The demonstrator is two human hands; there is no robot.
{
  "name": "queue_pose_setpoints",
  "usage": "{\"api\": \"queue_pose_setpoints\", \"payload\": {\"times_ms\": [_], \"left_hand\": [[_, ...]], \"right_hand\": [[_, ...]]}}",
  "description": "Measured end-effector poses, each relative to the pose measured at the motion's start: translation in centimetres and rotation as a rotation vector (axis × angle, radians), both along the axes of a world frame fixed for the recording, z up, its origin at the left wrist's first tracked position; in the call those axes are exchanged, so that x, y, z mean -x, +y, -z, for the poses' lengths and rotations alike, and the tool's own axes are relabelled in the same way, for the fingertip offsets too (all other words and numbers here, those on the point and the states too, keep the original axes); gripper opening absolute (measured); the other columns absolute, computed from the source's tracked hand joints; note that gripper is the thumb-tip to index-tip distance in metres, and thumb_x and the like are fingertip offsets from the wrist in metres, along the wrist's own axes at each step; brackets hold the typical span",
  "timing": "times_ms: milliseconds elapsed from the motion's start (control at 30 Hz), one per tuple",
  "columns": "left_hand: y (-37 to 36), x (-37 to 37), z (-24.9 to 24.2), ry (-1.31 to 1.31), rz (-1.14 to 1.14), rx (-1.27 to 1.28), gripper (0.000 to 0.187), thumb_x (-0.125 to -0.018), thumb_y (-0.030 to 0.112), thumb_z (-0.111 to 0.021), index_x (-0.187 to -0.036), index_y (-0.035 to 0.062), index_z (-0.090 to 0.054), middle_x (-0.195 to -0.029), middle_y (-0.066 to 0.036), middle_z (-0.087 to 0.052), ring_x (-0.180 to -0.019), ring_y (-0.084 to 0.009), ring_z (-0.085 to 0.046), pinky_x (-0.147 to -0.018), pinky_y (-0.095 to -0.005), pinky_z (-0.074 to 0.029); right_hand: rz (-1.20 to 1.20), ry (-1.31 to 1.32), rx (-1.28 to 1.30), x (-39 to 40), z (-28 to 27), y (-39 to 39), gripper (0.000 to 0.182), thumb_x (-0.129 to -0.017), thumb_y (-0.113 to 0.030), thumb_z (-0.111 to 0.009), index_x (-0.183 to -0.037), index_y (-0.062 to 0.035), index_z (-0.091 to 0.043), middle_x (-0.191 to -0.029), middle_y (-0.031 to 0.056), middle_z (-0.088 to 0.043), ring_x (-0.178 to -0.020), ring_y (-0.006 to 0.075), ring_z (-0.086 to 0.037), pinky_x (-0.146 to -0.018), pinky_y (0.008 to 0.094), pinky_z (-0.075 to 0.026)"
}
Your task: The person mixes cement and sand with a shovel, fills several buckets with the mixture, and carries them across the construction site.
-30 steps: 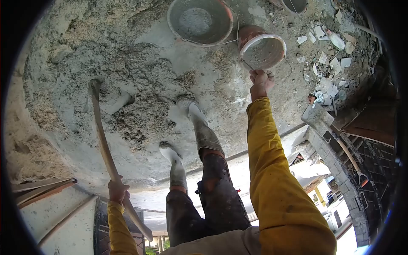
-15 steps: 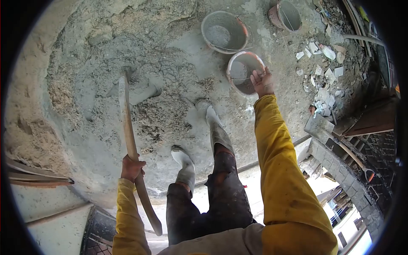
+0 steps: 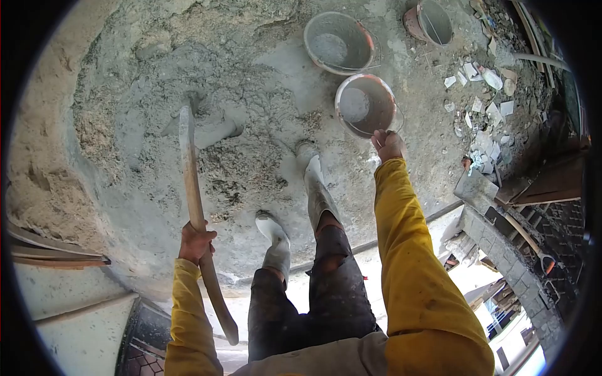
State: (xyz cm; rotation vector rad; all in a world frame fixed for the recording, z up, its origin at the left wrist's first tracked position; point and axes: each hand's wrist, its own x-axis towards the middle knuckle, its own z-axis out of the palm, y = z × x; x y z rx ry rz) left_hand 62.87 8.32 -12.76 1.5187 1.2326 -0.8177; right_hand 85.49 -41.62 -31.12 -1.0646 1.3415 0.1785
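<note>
My left hand (image 3: pixel 195 242) is wrapped round the long wooden handle of a hoe (image 3: pixel 190 169), whose head lies in the wet grey mortar (image 3: pixel 251 106). At the near rim of a mortar-stained bucket (image 3: pixel 370 103), my right hand (image 3: pixel 387 144) has its fingers bent together. The bucket's wire handle runs close to these fingers; whether they grip the rim or the wire is hard to make out. Just behind stands a second, wider bucket (image 3: pixel 338 44) with grey residue inside.
A third bucket (image 3: pixel 428 24) stands at the top right. Broken white tile pieces (image 3: pixel 488 113) lie scattered on the right. A shovel (image 3: pixel 523 233) rests at the right edge. My boots (image 3: pixel 318 182) stand on the mortar-covered ground.
My right hand has moved from over the front bucket's opening down to its near rim, and its fingers have closed. The bucket's wire handle has swung to the right side. My left hand keeps its hold.
</note>
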Motion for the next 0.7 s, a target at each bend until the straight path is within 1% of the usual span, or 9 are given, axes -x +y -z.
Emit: {"api": "queue_pose_setpoints", "payload": {"times_ms": [100,167,200,300,400,433,533,567,700], "left_hand": [[-0.3,-0.1,-0.2,0.021,-0.002,-0.01,0.043,-0.068,-0.003,-0.068,-0.107,-0.004,-0.048,-0.062,-0.007,-0.05,-0.038,-0.0186,-0.05,-0.033,-0.0322,-0.045],[-0.6,-1.1,-0.9,0.081,0.003,-0.022,0.043,-0.068,-0.005,-0.066,-0.108,-0.0022,-0.048,-0.062,-0.006,-0.05,-0.038,-0.0188,-0.051,-0.033,-0.0321,-0.046],[-0.9,-1.5,-0.8,0.11,0.002,-0.027,0.044,-0.068,-0.005,-0.065,-0.108,-0.0018,-0.048,-0.062,-0.006,-0.05,-0.037,-0.0191,-0.051,-0.033,-0.0321,-0.046],[-1.8,-2.3,-1.5,0.163,-0.032,-0.054,0.043,-0.068,-0.005,-0.065,-0.108,-0.0012,-0.048,-0.062,-0.006,-0.05,-0.037,-0.0195,-0.051,-0.033,-0.0322,-0.046],[-2.2,-3.0,-1.4,0.19,-0.035,-0.067,0.043,-0.069,-0.006,-0.065,-0.108,-0.0006,-0.048,-0.063,-0.008,-0.052,-0.038,-0.0202,-0.053,-0.034,-0.033,-0.046],[-2.4,-3.2,-1.4,0.205,-0.032,-0.07,0.043,-0.069,-0.006,-0.065,-0.108,-0.0007,-0.049,-0.064,-0.008,-0.053,-0.038,-0.0204,-0.053,-0.034,-0.0332,-0.046],[-2.7,-3.6,-1.7,0.22,-0.023,-0.084,0.042,-0.069,-0.006,-0.065,-0.108,-0.0014,-0.049,-0.065,-0.009,-0.053,-0.038,-0.0206,-0.053,-0.034,-0.0333,-0.046],[-2.8,-3.7,-1.7,0.223,-0.03,-0.089,0.042,-0.069,-0.006,-0.065,-0.108,-0.0014,-0.049,-0.065,-0.009,-0.053,-0.038,-0.0206,-0.053,-0.034,-0.0333,-0.046],[-2.8,-2.9,-1.2,0.186,-0.036,-0.084,0.041,-0.07,-0.005,-0.065,-0.108,-0.0025,-0.048,-0.065,-0.009,-0.053,-0.038,-0.0207,-0.053,-0.034,-0.0328,-0.045]], "right_hand": [[0.004,0.133,0.195,2.2,1.3,-2.5,0.025,-0.094,-0.016,-0.046,-0.111,0.0008,-0.054,-0.091,0.0164,-0.064,-0.073,0.0302,-0.068,-0.062,0.0428,-0.057],[-0.317,0.341,0.235,3.0,2.1,-3.9,0.022,-0.092,-0.013,-0.049,-0.106,0.0034,-0.055,-0.086,0.0192,-0.064,-0.068,0.0315,-0.068,-0.056,0.0438,-0.058],[-0.464,0.369,0.239,3.0,1.6,-4.6,0.027,-0.093,-0.018,-0.048,-0.104,0.0052,-0.056,-0.088,0.0204,-0.063,-0.068,0.0319,-0.068,-0.056,0.0445,-0.058],[-0.686,0.546,0.252,2.0,-0.6,-5.2,0.036,-0.093,-0.026,-0.049,-0.106,0.0067,-0.055,-0.092,0.0237,-0.064,-0.072,0.0333,-0.068,-0.061,0.0453,-0.058],[-0.91,0.484,0.626,3.2,1.6,-7.0,0.029,-0.088,-0.022,-0.05,-0.082,0.0029,-0.064,-0.063,0.015,-0.061,-0.049,0.0263,-0.064,-0.042,0.0391,-0.052],[-0.919,0.477,0.622,3.9,2.5,-6.8,0.029,-0.088,-0.022,-0.05,-0.082,0.0029,-0.064,-0.063,0.015,-0.061,-0.049,0.0263,-0.064,-0.042,0.0391,-0.052],[-1.326,0.11,0.646,5.6,4.6,-4.7,0.023,-0.086,-0.02,-0.055,-0.09,-0.0015,-0.066,-0.063,0.0111,-0.063,-0.051,0.0227,-0.064,-0.046,0.035,-0.051],[-1.385,0.196,0.565,3.5,0.8,-0.4,0.023,-0.081,-0.023,-0.06,-0.089,-0.0032,-0.068,-0.089,0.0225,-0.067,-0.087,0.0385,-0.064,-0.077,0.043,-0.051],[-1.499,-0.226,0.391,4.1,1.2,9.5,0.022,-0.082,-0.022,-0.061,-0.092,-0.0037,-0.066,-0.09,0.0214,-0.066,-0.086,0.0388,-0.064,-0.076,0.0442,-0.05]]}}
